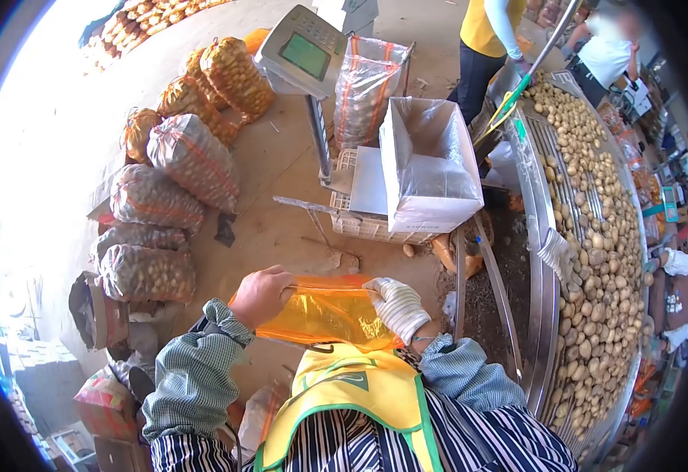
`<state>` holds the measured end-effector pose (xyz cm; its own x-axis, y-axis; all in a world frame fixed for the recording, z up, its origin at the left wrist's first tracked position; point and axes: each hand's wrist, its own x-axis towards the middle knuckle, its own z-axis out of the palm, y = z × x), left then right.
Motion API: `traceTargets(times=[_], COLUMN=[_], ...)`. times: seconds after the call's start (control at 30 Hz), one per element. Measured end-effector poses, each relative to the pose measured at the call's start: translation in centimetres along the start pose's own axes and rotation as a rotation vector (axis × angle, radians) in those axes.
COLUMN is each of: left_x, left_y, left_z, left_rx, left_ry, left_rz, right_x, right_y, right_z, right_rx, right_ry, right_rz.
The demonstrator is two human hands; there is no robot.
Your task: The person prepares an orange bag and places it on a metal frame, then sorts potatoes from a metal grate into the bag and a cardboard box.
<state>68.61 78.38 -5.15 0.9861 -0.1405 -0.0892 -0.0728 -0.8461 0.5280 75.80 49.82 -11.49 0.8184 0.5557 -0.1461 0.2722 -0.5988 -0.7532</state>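
Observation:
An orange mesh bag point(320, 313) is stretched flat between my two hands, just in front of my yellow apron point(352, 377). My bare left hand point(264, 294) grips its left upper corner with the fingers closed. On the right, my right hand point(397, 305), in a striped white glove, holds the other upper corner. The bag looks thin and see-through, with nothing visible inside. Beyond it stands an open white box point(430, 193) with a plastic liner, on a plastic crate beside a scale with a green display point(305, 55).
Filled sacks point(194, 161) stand in a row at the left. A conveyor point(545, 315) full of potatoes point(596, 267) runs along the right, with a white glove point(555, 252) on its edge. A person in a yellow top point(476, 31) stands at its far end; others are beyond.

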Motion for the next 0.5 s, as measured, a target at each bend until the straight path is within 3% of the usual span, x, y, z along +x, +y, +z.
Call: traceTargets(times=[0.1,0.17,0.23,0.3,0.33,0.5], left_x=[-0.2,-0.1,0.8,2.0,2.7,6.5], left_y=[-3.2,-5.5,-7.2,-8.0,-8.3,-10.0], left_z=[-0.2,0.0,0.3,0.0,-0.1,-0.3], left_rx=[0.036,-0.034,-0.107,-0.472,-0.473,-0.479], left_ry=[0.124,0.122,0.102,-0.002,-0.01,-0.049], left_rz=[0.152,0.141,0.142,-0.069,-0.062,-0.224], right_x=[-0.1,0.1,0.5,1.2,1.7,5.8], right_y=[-1.9,-2.5,-2.7,-2.7,-2.8,-1.9], right_z=[1.7,3.0,4.4,4.2,3.9,3.5], right_rx=[0.027,0.009,0.332,0.422,0.511,0.511], right_ry=[0.062,0.111,0.14,0.137,0.119,0.2], right_rz=[0.021,0.033,0.147,0.277,0.395,0.288])
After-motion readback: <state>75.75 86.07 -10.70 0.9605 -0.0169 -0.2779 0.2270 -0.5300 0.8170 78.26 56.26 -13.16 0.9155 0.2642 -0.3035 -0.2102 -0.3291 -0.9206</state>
